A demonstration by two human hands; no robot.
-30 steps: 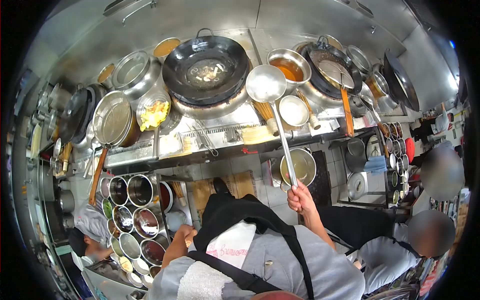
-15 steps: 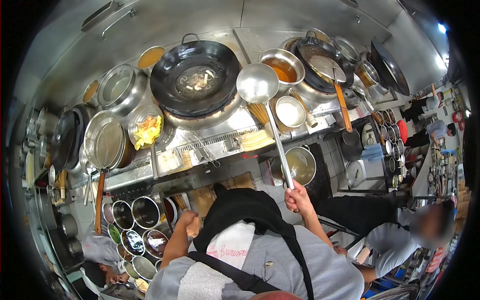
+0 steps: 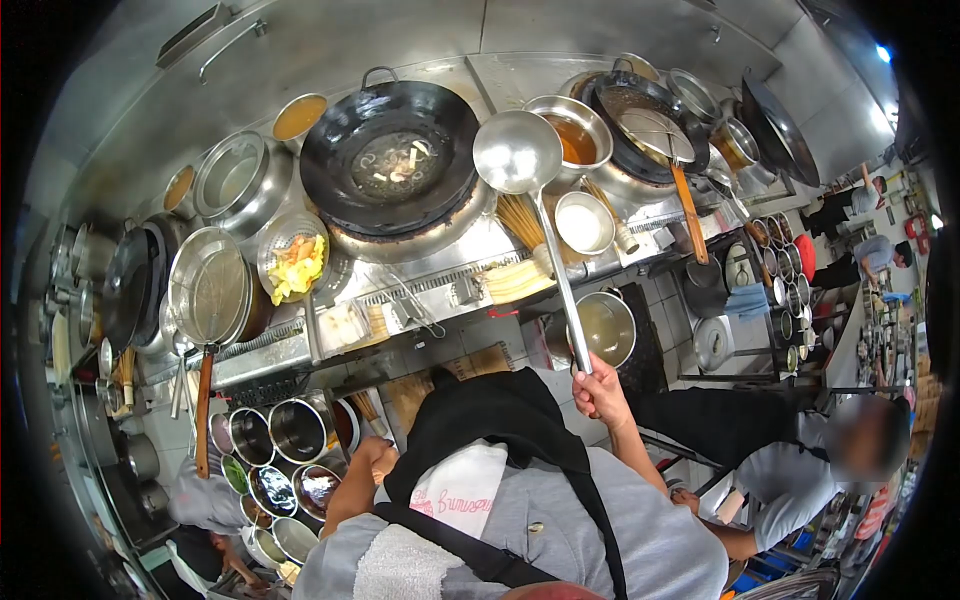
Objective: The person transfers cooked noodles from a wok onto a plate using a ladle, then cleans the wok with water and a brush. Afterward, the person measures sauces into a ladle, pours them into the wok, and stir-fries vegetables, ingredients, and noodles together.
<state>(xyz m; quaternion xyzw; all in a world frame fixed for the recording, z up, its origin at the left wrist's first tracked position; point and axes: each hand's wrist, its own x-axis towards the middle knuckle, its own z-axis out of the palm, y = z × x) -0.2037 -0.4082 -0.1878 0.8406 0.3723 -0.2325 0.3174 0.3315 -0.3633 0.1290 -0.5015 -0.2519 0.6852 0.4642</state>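
My right hand [image 3: 602, 393] is closed round the handle end of a long steel ladle [image 3: 517, 152]. The ladle's wide bowl hangs beside the right rim of a black wok [image 3: 450, 190], and looks empty. Several pale pieces of food [image 3: 402, 160] lie in a little liquid at the bottom of the wok. Low by my left side, my left hand [image 3: 376, 460] is loosely curled, with nothing visible in it. A perforated strainer [image 3: 275, 240] left of the wok's front holds yellow and orange food pieces [image 3: 298, 268].
A pot of amber liquid [image 3: 572, 138] and a white bowl [image 3: 585, 222] stand right of the wok. Wire strainers with wooden handles rest on both sides. Several sauce pots [image 3: 298, 430] sit at lower left. A co-worker [image 3: 790, 470] is close on my right; another person [image 3: 205, 545] is at lower left.
The ladle has shifted very slightly right and up in my right hand. My left hand has dropped a little. The food in the wok looks the same.
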